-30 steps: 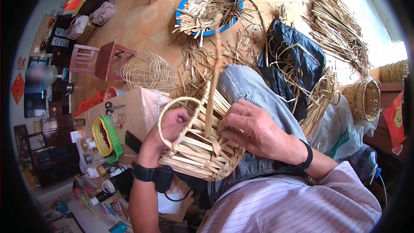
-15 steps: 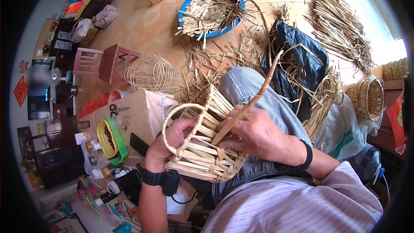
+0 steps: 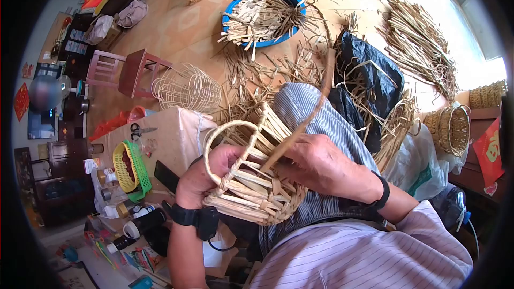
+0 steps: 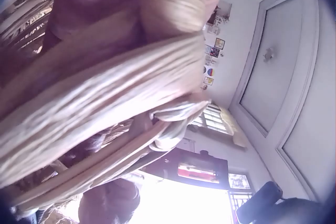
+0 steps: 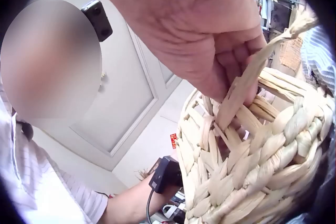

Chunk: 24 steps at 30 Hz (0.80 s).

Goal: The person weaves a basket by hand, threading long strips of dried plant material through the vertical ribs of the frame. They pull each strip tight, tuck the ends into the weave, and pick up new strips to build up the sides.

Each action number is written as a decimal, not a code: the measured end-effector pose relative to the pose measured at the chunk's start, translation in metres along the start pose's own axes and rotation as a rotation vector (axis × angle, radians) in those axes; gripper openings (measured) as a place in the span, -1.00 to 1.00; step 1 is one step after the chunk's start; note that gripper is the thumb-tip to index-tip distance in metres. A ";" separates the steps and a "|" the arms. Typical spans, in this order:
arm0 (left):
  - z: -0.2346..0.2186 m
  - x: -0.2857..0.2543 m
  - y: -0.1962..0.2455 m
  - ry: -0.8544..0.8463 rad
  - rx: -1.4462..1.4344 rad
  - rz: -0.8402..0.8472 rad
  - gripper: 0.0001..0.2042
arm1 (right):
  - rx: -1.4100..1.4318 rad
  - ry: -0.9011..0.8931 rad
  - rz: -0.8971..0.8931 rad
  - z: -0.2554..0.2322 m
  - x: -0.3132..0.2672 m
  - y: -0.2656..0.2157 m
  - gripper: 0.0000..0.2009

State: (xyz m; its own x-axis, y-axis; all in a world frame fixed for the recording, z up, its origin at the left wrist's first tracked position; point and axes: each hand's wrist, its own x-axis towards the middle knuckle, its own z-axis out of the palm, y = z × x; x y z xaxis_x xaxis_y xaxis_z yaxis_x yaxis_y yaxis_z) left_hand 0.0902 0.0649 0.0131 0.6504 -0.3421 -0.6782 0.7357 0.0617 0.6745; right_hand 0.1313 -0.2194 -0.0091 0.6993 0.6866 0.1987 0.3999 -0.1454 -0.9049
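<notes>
A small woven straw basket (image 3: 251,197) with a twisted loop handle (image 3: 210,138) sits over the person's lap, tilted. The left hand (image 3: 206,177) reaches behind the handle and grips the basket's rim side; some fingers are hidden by the weave. A long brown plant strip (image 3: 316,111) rises from the basket wall and bends upward past the right hand (image 3: 327,163). In the right wrist view, curled fingers (image 5: 239,61) pinch close to where the strip (image 5: 247,79) enters the weave. Pale straw bands (image 4: 100,103) fill much of the left wrist view.
A blue tub (image 3: 227,8) of cut strips stands on the floor. Loose straw, a black plastic bag (image 3: 369,64) and a straw bundle (image 3: 420,43) lie around. Beside the left arm, a table (image 3: 171,139) bears scissors (image 3: 142,130) and a yellow basket (image 3: 122,166). Finished baskets (image 3: 447,128) stand right.
The strip stood upright in front of the basket, then swung right and now arches over the right hand. The right hand has turned, its fingers working closer to the strip's base.
</notes>
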 end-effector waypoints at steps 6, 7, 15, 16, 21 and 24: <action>-0.039 0.033 -0.020 0.092 0.521 0.085 -0.70 | 0.040 -0.048 0.039 0.001 0.000 0.003 -0.72; -0.050 0.036 -0.030 0.232 0.632 0.119 -0.75 | 0.042 -0.046 0.062 0.002 0.001 0.001 -0.72; -0.032 0.031 -0.016 0.094 0.433 0.120 -0.75 | -0.074 0.005 0.064 0.015 0.000 0.004 -0.64; -0.029 0.029 -0.013 0.079 0.396 0.118 -0.71 | -0.081 0.013 0.052 0.015 -0.001 0.004 -0.63; 0.000 0.016 0.000 -0.014 0.096 0.151 -0.63 | -0.053 0.031 -0.006 0.015 -0.008 0.007 -0.64; -0.008 0.017 -0.005 -0.057 0.187 0.139 -0.66 | -0.083 0.045 -0.079 0.017 -0.007 0.005 -0.64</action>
State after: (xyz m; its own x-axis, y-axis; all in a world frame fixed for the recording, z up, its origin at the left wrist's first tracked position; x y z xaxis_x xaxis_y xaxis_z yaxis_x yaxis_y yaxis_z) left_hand 0.0995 0.0666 -0.0043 0.7275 -0.3955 -0.5607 0.5885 -0.0604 0.8062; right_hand 0.1182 -0.2129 -0.0212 0.6889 0.6657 0.2868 0.5011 -0.1514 -0.8521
